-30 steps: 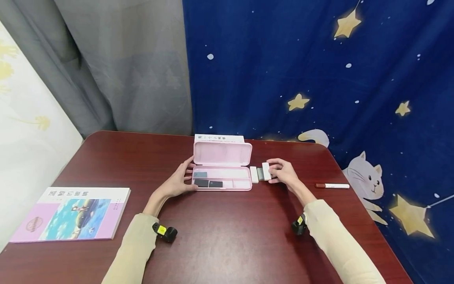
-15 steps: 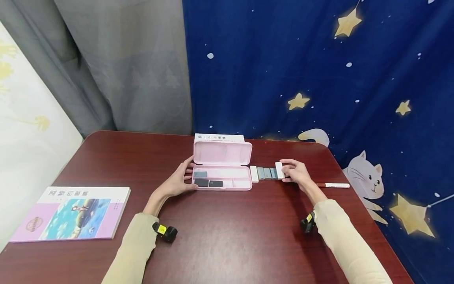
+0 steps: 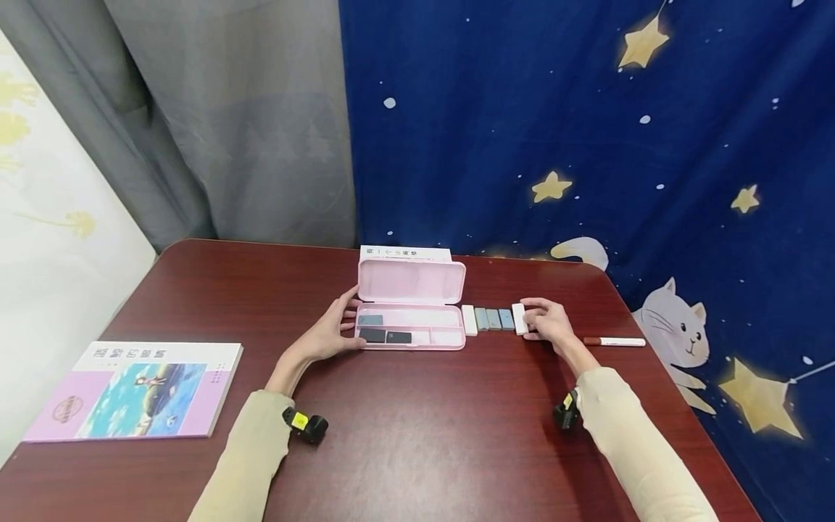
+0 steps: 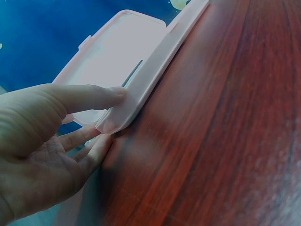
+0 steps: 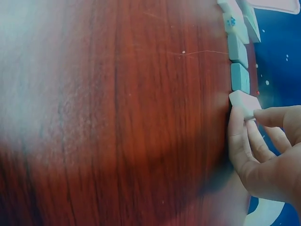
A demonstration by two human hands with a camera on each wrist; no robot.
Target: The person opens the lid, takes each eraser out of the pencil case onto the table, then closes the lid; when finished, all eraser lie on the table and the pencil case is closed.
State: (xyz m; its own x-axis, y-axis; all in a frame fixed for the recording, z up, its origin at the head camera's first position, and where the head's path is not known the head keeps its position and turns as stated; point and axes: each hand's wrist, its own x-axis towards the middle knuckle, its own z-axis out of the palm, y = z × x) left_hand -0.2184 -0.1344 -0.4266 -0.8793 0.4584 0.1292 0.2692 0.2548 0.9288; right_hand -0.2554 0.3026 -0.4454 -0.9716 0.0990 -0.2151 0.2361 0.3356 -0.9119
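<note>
Currently pinching in the nearer right hand (image 3: 548, 321) the outermost white block (image 3: 519, 319), right of and roughly crosswise to the pink pencil case (image 3: 412, 297), and gripping that case's left end with the left hand (image 3: 325, 336).

A dark red-brown wooden table (image 3: 404, 449) with rounded far corners is seen from above. At its left a book (image 3: 150, 399) is laid flat, its white and pink cover printed with a blue waterside picture. At the right a marker (image 3: 613, 341) is laid sideways, its white barrel topped by a red-brown cap pointed left. At the far edge part of a white box (image 3: 404, 252) marked with small dark characters is seen. The background is filled by a grey curtain (image 3: 261, 109) and a blue curtain (image 3: 457, 145), the blue decorated with yellow stars (image 3: 644, 43) and a white cat (image 3: 675, 330). At far left, a white surface (image 3: 52, 181) is patterned with pale yellow flowers (image 3: 80, 223).
</note>
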